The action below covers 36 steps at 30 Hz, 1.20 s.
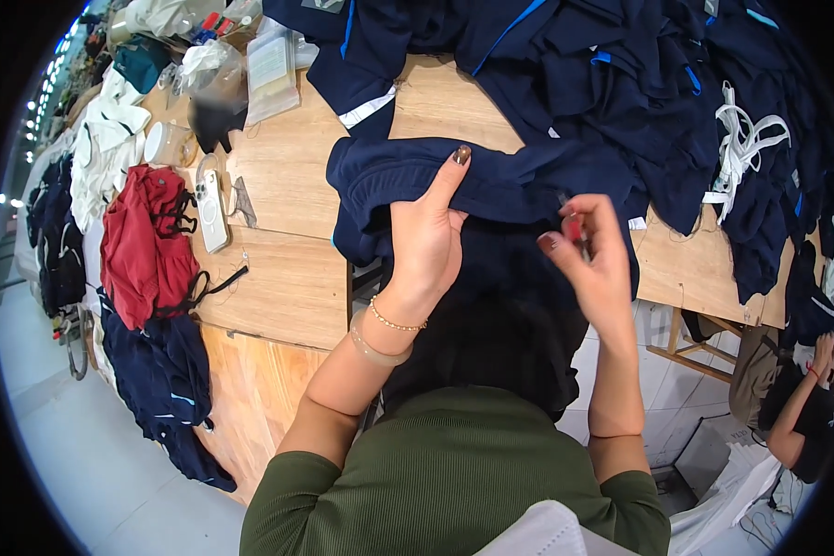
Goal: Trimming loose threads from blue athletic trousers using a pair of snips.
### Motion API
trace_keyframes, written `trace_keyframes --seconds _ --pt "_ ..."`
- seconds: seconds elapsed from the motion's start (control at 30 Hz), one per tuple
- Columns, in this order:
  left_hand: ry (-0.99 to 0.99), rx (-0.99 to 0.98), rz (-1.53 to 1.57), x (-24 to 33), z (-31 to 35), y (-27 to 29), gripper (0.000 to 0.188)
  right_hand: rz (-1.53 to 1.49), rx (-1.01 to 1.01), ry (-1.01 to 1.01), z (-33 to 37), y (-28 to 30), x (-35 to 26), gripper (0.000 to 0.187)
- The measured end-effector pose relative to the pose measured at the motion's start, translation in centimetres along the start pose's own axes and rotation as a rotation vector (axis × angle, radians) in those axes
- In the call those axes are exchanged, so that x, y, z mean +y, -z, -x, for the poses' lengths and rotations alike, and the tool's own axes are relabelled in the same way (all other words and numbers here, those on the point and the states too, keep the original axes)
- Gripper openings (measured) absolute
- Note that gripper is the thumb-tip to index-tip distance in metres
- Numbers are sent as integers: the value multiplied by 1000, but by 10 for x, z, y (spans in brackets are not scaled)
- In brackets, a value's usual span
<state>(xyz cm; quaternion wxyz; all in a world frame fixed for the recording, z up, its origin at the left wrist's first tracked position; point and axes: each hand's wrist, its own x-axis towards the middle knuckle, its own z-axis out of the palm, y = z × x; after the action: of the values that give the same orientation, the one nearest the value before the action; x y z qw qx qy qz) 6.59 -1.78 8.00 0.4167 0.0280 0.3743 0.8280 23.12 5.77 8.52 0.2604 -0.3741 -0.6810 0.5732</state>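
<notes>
A navy garment (389, 178) with a gathered, elastic-looking waistband is held up at the table's near edge, its lower part hanging toward my lap. My left hand (426, 236) grips that band, thumb on top and the other fingers hidden underneath. At the band's right part is my right hand (600, 264), its fingers closed round a small red-handled tool (574, 227). A thin dark tip of the tool shows near the cloth; the fingers cover most of it, so its kind is unclear.
Navy garments with blue trim (612, 74) are heaped across the table's far right, a bundle of white cord (746, 139) on them. Leftward lie a phone (211, 211), a red garment (144, 246) and plastic bags (273, 69). Another person's arm (802, 408) shows at far right.
</notes>
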Motion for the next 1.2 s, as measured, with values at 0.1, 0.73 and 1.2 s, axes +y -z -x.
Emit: trace_keyframes --seconds 0.1,0.73,1.2 --pt "64 -25 -67 8 0 -4 13 13 27 98 -9 15 -10 23" --pt "70 75 -215 13 13 -10 7 521 39 714 -38 8 -41 29" --pt "59 69 -213 13 15 -13 9 550 10 776 -41 7 -43 29"
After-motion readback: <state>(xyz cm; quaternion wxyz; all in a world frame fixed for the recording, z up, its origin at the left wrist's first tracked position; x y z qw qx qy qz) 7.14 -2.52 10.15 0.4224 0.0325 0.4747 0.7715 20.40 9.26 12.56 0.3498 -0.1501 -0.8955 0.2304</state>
